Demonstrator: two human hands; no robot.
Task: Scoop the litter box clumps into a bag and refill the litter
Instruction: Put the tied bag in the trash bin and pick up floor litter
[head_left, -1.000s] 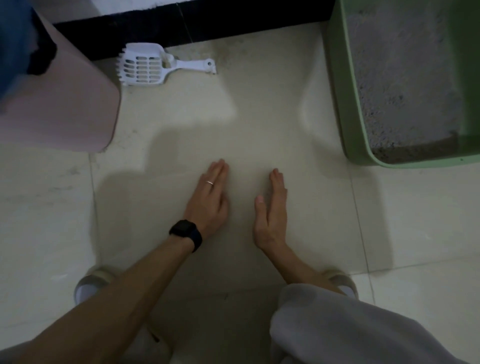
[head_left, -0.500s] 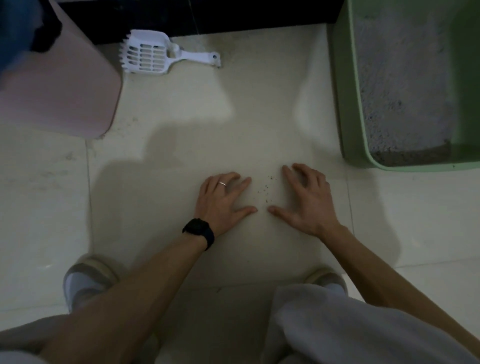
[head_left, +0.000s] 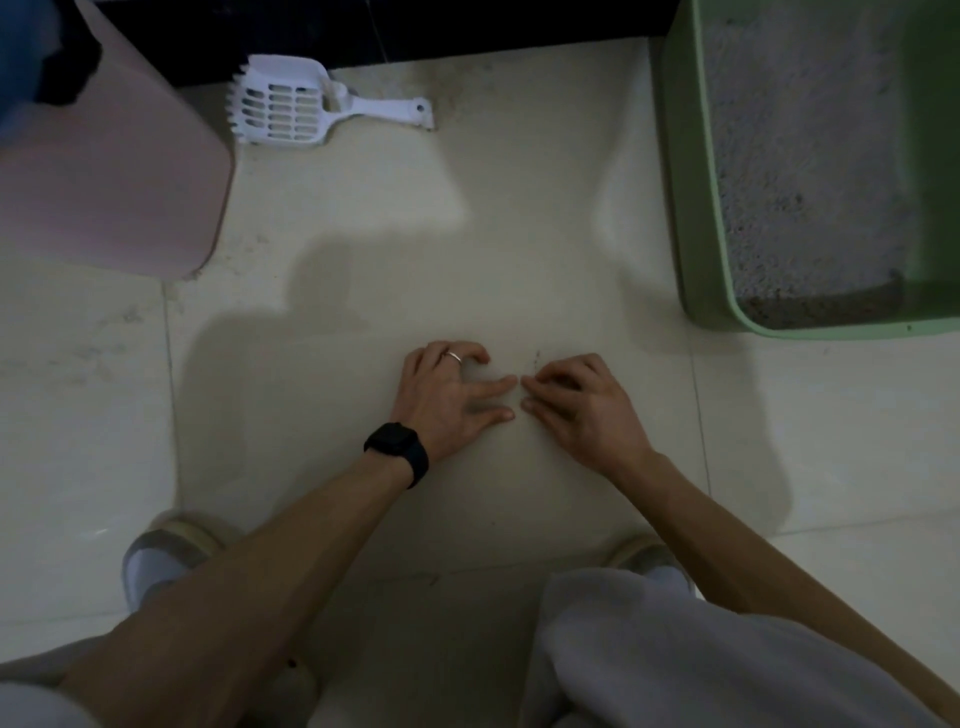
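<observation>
The green litter box stands at the right, holding pale grey litter with a darker patch near its front wall. At the back left, a white slotted scoop lies on the tiled floor. Both my hands are down on the floor in the middle. My left hand, with a ring and a black watch, and my right hand face each other, fingertips almost meeting. A few dark litter grains lie on the tile just beyond the fingertips. Neither hand holds a tool.
A pink bin with a blue liner stands at the left, close to the scoop. A black baseboard runs along the back. My shoes and grey-clad knee are below the hands.
My hands turned from lying parallel to facing each other and slid together across the tile until the fingertips nearly touch. Scattered grains showed between them as they closed in.
</observation>
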